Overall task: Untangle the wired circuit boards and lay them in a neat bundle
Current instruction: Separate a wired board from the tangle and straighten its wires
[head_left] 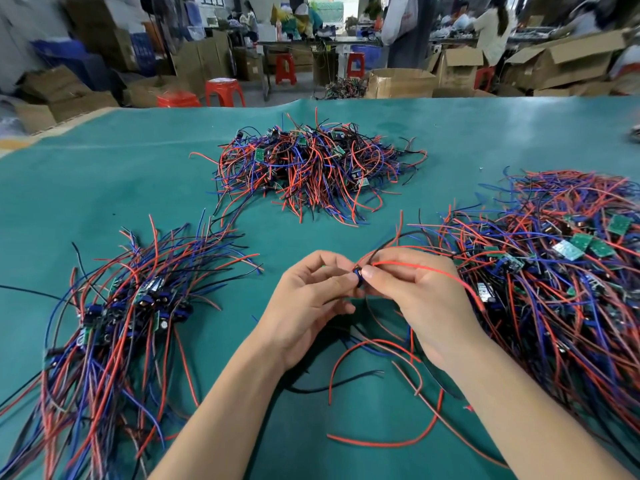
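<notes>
Both hands pinching one board mid-desk

Left hand [304, 299] and right hand [415, 292] share a grip on the small board [358, 277]; its wires trail toward me, neat bundle [114, 317] off left, nearer the left hand.

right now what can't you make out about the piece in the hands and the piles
- Held circuit board, head view: mostly covered by the fingers of the left hand and right hand.
- Bundle on the left: its lower end is cut off by the frame edge.
- Right pile: runs past the right edge.
- Far pile: boards too small to count.
</notes>
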`<state>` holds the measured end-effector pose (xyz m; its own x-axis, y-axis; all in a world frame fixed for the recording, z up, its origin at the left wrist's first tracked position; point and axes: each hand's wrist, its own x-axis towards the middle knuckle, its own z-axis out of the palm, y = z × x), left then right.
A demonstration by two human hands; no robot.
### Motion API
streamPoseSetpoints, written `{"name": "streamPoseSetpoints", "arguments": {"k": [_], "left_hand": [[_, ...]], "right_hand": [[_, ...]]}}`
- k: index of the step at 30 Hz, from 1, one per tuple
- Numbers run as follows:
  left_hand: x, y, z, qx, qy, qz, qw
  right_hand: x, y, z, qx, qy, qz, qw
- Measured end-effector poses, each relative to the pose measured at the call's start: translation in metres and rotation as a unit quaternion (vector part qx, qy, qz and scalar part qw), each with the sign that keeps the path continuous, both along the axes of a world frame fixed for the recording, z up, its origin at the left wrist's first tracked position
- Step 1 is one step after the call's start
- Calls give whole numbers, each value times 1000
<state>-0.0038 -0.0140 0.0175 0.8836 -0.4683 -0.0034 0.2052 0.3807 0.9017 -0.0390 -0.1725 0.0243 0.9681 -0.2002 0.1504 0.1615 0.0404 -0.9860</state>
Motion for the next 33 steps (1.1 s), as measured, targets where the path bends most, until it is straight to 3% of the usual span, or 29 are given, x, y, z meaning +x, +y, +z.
{"name": "streamPoseSetpoints", "arguments": {"k": [7, 19, 33], "left_hand": [[0, 3, 1, -9, 39, -34, 999], [4, 5, -1, -31, 27, 22, 999], [3, 0, -3, 28, 24, 25, 999]], "right_hand": [[-1, -4, 3, -11, 20, 29, 999], [-2, -4, 6, -89, 21, 11, 996], [-2, -8, 7, -99, 43, 11, 994]]}}
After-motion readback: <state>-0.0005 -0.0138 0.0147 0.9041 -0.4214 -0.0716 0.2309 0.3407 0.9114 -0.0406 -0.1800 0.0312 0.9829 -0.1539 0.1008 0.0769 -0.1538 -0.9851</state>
